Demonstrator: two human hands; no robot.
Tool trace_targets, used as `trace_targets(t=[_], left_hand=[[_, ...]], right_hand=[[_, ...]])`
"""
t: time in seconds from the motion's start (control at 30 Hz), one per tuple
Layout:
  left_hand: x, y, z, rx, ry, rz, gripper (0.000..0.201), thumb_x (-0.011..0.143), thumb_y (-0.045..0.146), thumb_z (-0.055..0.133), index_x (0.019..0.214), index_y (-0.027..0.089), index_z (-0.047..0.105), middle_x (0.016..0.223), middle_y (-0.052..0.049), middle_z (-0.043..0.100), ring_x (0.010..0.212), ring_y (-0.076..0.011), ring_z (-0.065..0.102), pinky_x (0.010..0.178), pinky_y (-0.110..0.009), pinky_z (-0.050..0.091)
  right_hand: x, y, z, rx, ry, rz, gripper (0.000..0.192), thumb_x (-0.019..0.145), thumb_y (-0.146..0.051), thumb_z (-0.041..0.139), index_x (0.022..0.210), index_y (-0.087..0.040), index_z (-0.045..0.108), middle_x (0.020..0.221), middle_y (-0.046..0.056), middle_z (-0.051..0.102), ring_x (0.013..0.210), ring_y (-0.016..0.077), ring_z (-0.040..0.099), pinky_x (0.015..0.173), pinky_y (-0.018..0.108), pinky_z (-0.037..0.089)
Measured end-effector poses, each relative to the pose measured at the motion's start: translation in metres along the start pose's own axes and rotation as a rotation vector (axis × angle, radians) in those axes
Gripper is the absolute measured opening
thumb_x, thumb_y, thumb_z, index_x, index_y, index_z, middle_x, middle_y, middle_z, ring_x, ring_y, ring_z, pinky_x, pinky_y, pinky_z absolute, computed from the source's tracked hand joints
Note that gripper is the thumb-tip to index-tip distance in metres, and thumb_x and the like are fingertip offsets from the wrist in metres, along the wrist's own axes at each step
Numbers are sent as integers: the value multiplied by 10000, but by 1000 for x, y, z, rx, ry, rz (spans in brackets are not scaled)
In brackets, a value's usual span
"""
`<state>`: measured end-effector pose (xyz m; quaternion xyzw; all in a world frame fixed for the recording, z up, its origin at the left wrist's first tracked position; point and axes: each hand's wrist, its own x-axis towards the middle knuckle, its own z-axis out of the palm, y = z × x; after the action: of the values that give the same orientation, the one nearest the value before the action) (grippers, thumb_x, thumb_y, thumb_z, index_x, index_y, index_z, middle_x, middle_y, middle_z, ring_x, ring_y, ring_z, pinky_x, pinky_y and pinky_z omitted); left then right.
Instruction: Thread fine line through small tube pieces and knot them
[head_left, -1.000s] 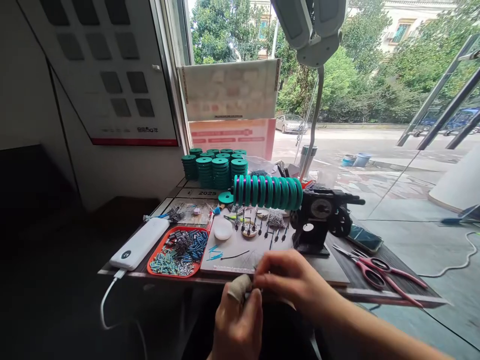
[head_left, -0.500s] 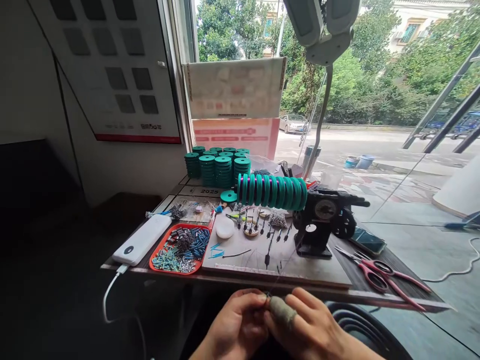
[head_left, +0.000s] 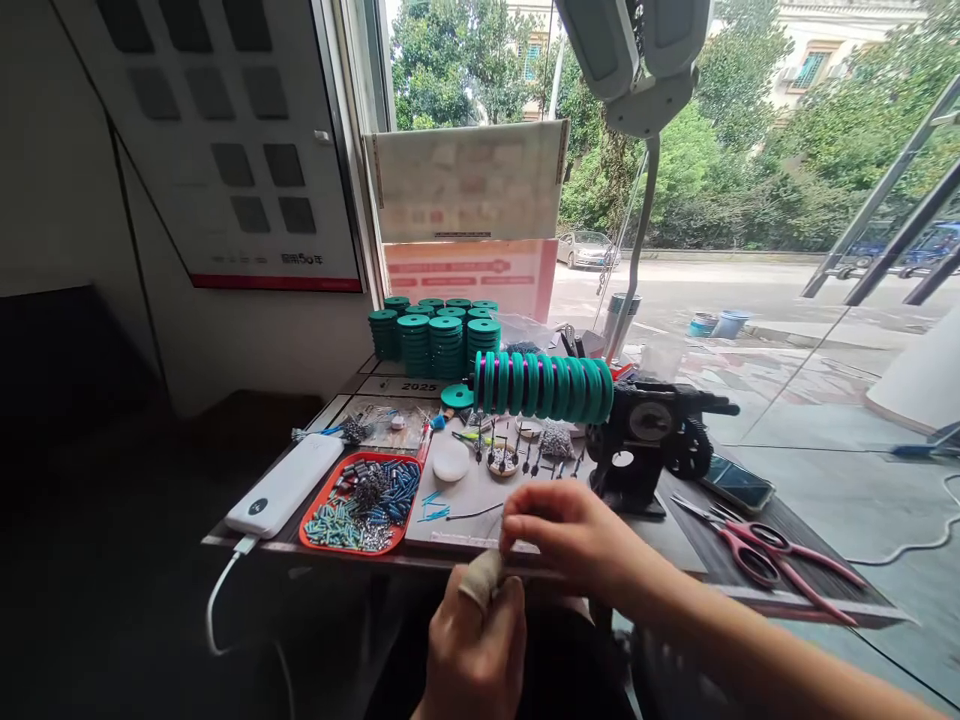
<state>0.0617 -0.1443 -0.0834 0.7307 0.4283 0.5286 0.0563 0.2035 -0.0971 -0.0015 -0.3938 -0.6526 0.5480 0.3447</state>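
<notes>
A dark table [head_left: 750, 575] is set against a window wall; a street, trees and a parked car are seen through the glass. A lamp head [head_left: 637, 60] hangs at 12 o'clock above the work.

On the table, a pale work mat [head_left: 660, 535] is laid centrally. Stacks of green spools [head_left: 435, 335] stand at 11 o'clock, in front of a cardboard box [head_left: 469, 180]. A row of green spools is mounted on the shaft [head_left: 544, 385] of a black winding machine [head_left: 645, 445] at 1 o'clock. A red tray [head_left: 360, 495] of small blue and grey parts lies at 10 o'clock, a white power bank [head_left: 285, 485] just beside it. Red-handled scissors [head_left: 772, 555] and a phone [head_left: 739, 480] lie at 3 o'clock.

The left hand [head_left: 476, 640], its index finger taped, is held at 6 o'clock, near the table's front edge, fingers curled; what is pinched cannot be made out. The right hand [head_left: 574, 540] is positioned just above it, over the mat's near edge, fingertips closed together as if on something thin; a fine wire is not resolved. The winding machine's base is partly covered by the right hand.
</notes>
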Motion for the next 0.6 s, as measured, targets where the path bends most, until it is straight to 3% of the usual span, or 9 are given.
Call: trace_targets(t=[0.07,0.13,0.17,0.23,0.3,0.37,0.43,0.6], left_hand=[[0,-2,-1,-20,-30,46,379,728,30,618,1003,268,724,936,-95,727,818,-244,648,758,-299,475],[7,3,-2,-159,-86,-111,280,730,56,627,887,250,753,842,-90,726,765,-235,634,708,-297,466],[12,8,-3,-272,-118,-266,194,727,88,644,784,234,758,752,-79,707,694,-213,613,648,-283,455],[22,16,-5,-606,-168,-711,106,690,144,693,593,186,708,608,-39,633,518,-125,506,491,-222,385],[30,21,-5,-960,-160,-1203,106,613,120,730,550,154,652,571,-12,604,449,-64,421,412,-167,298],[33,22,-4,-1161,-124,-1516,132,548,60,729,572,136,623,590,-16,623,451,-48,441,403,-135,277],[33,21,-2,-1201,-116,-1605,144,537,36,709,585,123,605,596,-26,626,465,-53,484,407,-125,283],[28,21,-1,-1203,-149,-1570,114,560,38,697,567,115,613,531,13,558,429,-42,443,388,-126,245]], right_hand=[[17,-7,3,-5,-64,26,177,707,-320,580,662,-150,555,602,10,586,548,117,517,511,217,420],[20,-7,6,-38,-97,21,149,705,-289,586,660,-148,570,580,-8,566,522,105,497,489,205,396],[15,-5,6,-71,-73,1,126,718,-274,590,694,-150,583,589,-18,560,518,96,484,487,199,381],[-4,4,3,-254,75,-167,70,774,-236,579,773,-169,597,621,-30,555,518,85,457,492,197,355],[-26,17,-1,-651,287,-587,143,861,-187,496,773,-179,610,636,-11,574,522,96,471,499,221,355],[-44,29,-3,-1004,331,-958,273,912,-119,394,787,-167,633,601,6,588,506,113,494,486,250,356],[-51,39,-1,-1179,298,-1088,343,922,-67,337,797,-152,645,533,-5,570,454,119,480,447,273,334],[-51,56,10,-1150,366,-1098,328,914,-45,350,779,-129,637,534,3,587,454,114,510,440,263,352]])
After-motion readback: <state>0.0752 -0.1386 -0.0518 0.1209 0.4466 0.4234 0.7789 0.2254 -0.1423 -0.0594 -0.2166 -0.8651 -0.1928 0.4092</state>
